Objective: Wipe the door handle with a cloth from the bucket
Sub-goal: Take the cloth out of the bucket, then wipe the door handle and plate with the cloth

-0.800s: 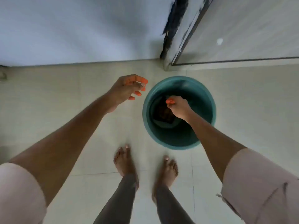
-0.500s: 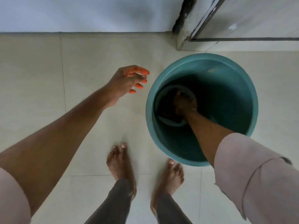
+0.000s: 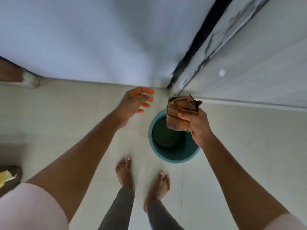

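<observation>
My right hand [image 3: 198, 126] grips a folded orange-brown striped cloth [image 3: 180, 113] and holds it in the air above the teal bucket [image 3: 172, 157]. The bucket stands on the pale tiled floor just ahead of my bare feet, and its dark inside looks empty. My left hand [image 3: 135, 102] hovers to the left of the cloth with its fingers spread and nothing in it. The grey door [image 3: 259, 63] rises at the right. No door handle is in view.
A white wall [image 3: 93, 39] fills the top. A dark, worn door frame [image 3: 197, 45] runs between wall and door. A brown and white object [image 3: 18, 77] sits at the left wall base. Something dark with a yellow item [image 3: 7, 178] lies at the left edge.
My right hand has come up out of the bucket with the cloth in its grip. My view has risen away from the bucket. The left hand stays spread beside it.
</observation>
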